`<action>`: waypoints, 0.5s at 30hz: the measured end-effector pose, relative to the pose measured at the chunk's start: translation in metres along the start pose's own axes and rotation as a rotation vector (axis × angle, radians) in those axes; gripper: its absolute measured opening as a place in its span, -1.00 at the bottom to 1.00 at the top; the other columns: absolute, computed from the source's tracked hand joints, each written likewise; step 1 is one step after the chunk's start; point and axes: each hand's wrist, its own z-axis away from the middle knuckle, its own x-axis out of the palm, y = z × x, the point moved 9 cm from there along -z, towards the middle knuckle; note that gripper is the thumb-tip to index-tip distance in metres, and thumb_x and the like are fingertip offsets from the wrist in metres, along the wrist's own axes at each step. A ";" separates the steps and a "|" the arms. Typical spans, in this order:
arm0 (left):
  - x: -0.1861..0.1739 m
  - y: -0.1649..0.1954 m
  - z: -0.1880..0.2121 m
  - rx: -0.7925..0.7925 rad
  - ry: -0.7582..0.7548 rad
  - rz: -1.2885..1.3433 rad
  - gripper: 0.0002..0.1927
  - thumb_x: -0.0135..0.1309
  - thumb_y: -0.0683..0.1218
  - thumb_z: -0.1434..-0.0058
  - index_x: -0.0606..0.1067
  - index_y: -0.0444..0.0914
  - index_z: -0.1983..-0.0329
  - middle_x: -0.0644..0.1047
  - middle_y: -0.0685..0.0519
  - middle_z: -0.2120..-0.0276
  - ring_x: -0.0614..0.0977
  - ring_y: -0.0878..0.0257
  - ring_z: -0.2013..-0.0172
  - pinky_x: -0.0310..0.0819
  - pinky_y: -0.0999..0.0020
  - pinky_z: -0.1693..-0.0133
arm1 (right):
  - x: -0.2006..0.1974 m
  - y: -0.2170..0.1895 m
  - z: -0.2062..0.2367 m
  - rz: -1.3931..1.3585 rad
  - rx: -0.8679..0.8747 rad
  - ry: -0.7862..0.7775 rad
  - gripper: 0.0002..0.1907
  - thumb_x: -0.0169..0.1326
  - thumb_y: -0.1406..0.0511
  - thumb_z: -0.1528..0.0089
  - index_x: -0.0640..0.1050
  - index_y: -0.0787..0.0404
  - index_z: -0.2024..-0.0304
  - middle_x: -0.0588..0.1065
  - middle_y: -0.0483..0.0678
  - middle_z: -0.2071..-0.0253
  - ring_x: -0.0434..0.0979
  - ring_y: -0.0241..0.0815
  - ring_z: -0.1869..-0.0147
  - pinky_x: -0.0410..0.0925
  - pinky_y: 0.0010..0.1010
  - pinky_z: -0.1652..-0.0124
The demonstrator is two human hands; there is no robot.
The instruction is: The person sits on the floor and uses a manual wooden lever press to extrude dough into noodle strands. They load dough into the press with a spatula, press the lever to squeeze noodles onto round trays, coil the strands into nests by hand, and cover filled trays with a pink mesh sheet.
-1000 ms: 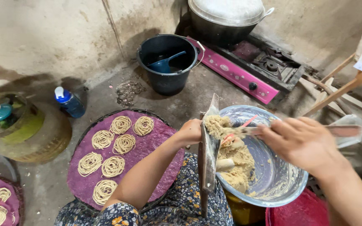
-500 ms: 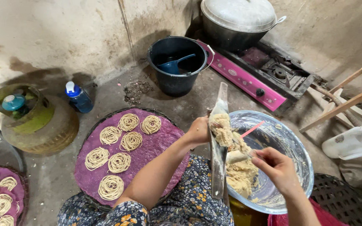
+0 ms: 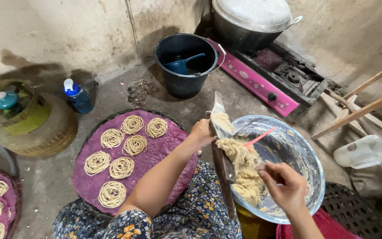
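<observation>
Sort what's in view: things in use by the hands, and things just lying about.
In use: left hand holding the wooden press; right hand with a utensil; dough; metal bowl.

Lying about: black bucket, blue bottle, gas cylinder, pink stove, white jug.

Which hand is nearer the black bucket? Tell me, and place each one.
Left. The left hand grips the flat wooden press just below the black bucket. The right hand sits farther off, over the near rim of the metal bowl, holding a utensil in dough.

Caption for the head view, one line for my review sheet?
Left hand steadies a long press over a metal bowl while right hand packs in dough.
</observation>
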 end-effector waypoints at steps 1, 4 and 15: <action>-0.003 -0.003 0.002 0.015 0.010 -0.012 -0.60 0.20 0.12 -0.08 0.63 -0.20 0.11 0.65 -0.19 0.22 0.67 -0.11 0.15 0.55 0.11 0.11 | -0.002 0.011 -0.003 -0.052 0.076 -0.007 -0.74 0.28 0.30 -0.16 0.63 0.27 0.13 0.65 -0.11 0.34 0.47 -0.47 0.51 0.30 -0.59 0.53; 0.018 0.004 0.013 0.103 -0.093 0.080 -0.58 0.19 0.13 0.00 0.65 -0.24 0.19 0.66 -0.21 0.28 0.74 -0.06 0.24 0.59 0.13 0.14 | -0.006 0.036 -0.016 -0.038 0.207 0.048 -0.75 0.29 0.28 -0.21 0.65 0.27 0.11 0.64 -0.10 0.34 0.56 -0.46 0.41 0.41 -0.60 0.44; 0.000 -0.028 -0.004 0.067 -0.004 0.063 -0.62 0.22 0.09 -0.01 0.65 -0.25 0.23 0.66 -0.17 0.32 0.73 -0.02 0.26 0.57 0.14 0.18 | 0.015 0.014 0.002 -0.348 0.134 -0.117 -0.72 0.30 0.22 -0.18 0.62 0.21 0.12 0.66 -0.13 0.26 0.64 -0.46 0.21 0.50 -0.57 0.21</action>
